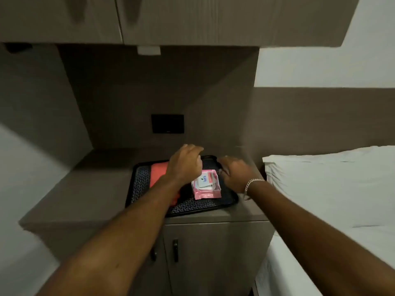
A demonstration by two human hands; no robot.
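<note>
Curled over the far half of the black tray (130, 189) on the cabinet top (85, 189), the left hand (184, 162) shows no clear hold, so I cannot tell. Inside the tray lie a red flat item (159, 173) at left and a pink wipes pack (206, 185) right of middle. At the far right rim the right hand (235, 174) bends blurred fingers, and whether it grips is unclear.

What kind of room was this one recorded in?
Probably a hotel or guest bedroom: a bed in white linen, a bedside cabinet bearing a black tray, wall cupboards overhead.
</note>
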